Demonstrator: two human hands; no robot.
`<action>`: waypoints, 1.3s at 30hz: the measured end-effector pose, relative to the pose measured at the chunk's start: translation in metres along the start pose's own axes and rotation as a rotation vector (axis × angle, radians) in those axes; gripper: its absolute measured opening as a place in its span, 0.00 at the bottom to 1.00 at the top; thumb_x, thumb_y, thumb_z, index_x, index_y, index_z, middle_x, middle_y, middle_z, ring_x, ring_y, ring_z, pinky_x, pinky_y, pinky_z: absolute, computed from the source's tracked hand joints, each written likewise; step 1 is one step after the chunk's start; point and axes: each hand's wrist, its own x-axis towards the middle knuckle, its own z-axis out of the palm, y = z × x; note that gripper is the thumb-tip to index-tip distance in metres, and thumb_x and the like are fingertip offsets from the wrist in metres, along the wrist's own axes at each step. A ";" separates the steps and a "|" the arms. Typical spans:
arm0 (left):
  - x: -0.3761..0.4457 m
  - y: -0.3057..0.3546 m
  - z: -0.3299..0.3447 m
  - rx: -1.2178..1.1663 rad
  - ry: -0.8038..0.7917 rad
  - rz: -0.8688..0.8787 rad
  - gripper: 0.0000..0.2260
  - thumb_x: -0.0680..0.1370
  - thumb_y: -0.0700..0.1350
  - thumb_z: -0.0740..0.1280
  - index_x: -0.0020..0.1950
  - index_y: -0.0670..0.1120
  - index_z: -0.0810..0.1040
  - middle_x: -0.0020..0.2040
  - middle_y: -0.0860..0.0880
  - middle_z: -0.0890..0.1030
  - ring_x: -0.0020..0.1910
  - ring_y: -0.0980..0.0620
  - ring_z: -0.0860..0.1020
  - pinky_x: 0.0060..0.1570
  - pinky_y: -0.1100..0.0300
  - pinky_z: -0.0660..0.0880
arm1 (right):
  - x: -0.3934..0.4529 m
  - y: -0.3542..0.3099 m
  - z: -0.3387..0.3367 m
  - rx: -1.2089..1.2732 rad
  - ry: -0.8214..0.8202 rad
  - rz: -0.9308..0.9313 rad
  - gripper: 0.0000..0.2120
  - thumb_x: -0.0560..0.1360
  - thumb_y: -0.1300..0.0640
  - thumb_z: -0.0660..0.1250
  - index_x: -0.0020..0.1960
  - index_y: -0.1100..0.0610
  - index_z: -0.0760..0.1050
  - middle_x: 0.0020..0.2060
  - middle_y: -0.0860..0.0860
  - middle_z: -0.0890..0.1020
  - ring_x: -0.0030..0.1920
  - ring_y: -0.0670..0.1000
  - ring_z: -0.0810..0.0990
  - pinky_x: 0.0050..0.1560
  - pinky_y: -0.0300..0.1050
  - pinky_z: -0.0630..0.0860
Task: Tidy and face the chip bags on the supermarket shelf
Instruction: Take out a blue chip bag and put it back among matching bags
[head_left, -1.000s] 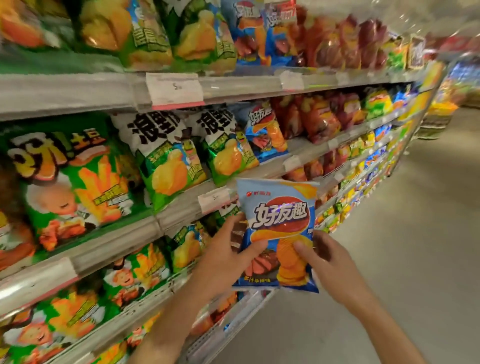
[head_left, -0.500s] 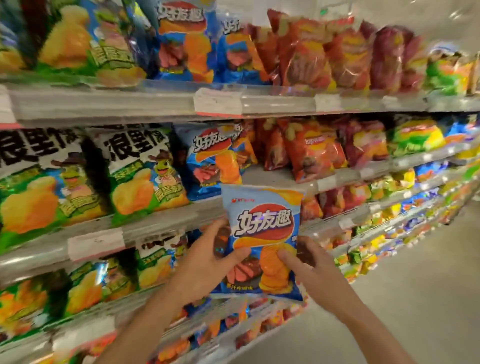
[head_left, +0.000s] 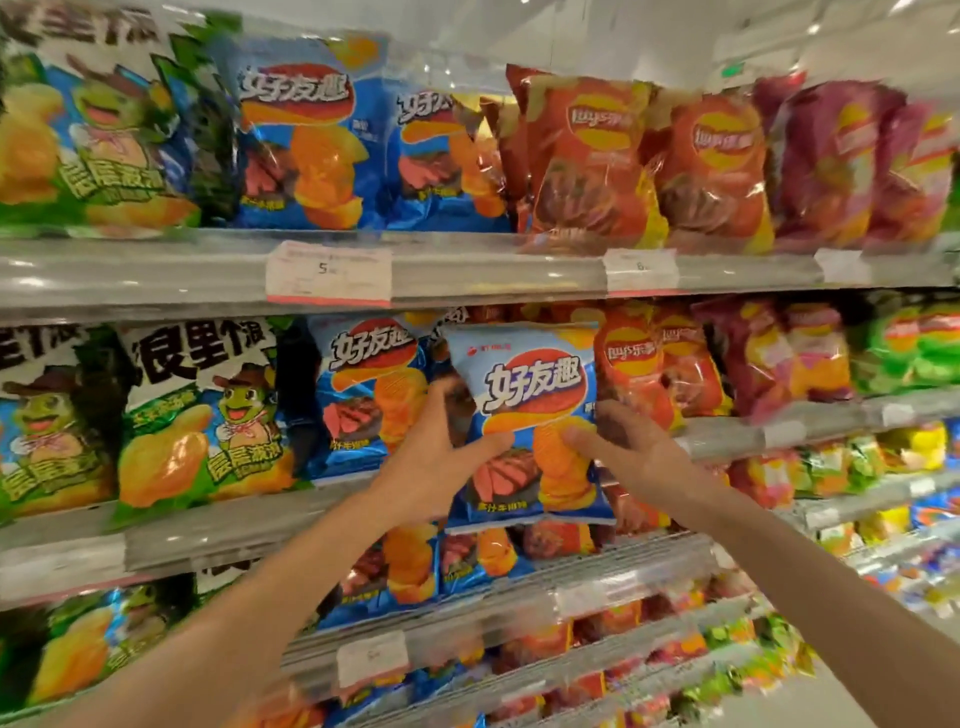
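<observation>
Blue chip bag (head_left: 530, 415), upright and label forward, held in front of the middle shelf (head_left: 779, 431). Left hand (head_left: 431, 457) gripping its left edge, thumb across the front, fingers behind. Right hand (head_left: 628, 447) pinching its right edge, thumb on the front. Just left, a matching blue bag (head_left: 363, 395) standing on that shelf; just right, red bags (head_left: 654, 364), possibly touching, though blurred. Farther left, green bags (head_left: 202, 415). Above, a price tag (head_left: 328, 273) on the upper shelf rail (head_left: 493, 267).
</observation>
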 end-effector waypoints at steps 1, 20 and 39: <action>0.009 -0.002 -0.001 0.004 -0.001 -0.002 0.29 0.73 0.58 0.73 0.67 0.67 0.59 0.61 0.66 0.73 0.56 0.66 0.76 0.48 0.67 0.75 | 0.011 0.001 -0.003 -0.022 -0.009 -0.006 0.16 0.75 0.40 0.69 0.58 0.47 0.77 0.49 0.41 0.86 0.50 0.43 0.85 0.47 0.38 0.81; 0.079 -0.006 0.022 0.267 0.277 -0.123 0.44 0.81 0.50 0.66 0.78 0.63 0.32 0.57 0.57 0.74 0.30 0.51 0.82 0.24 0.61 0.77 | 0.124 0.031 0.004 0.044 -0.064 -0.013 0.14 0.82 0.54 0.66 0.65 0.58 0.73 0.49 0.48 0.83 0.48 0.48 0.81 0.43 0.32 0.75; 0.082 -0.007 0.031 0.206 0.301 0.054 0.38 0.81 0.43 0.67 0.82 0.55 0.46 0.80 0.51 0.58 0.77 0.53 0.61 0.74 0.54 0.64 | 0.125 0.026 0.006 -0.289 -0.047 -0.265 0.37 0.82 0.61 0.63 0.82 0.45 0.47 0.80 0.49 0.57 0.71 0.47 0.68 0.65 0.39 0.69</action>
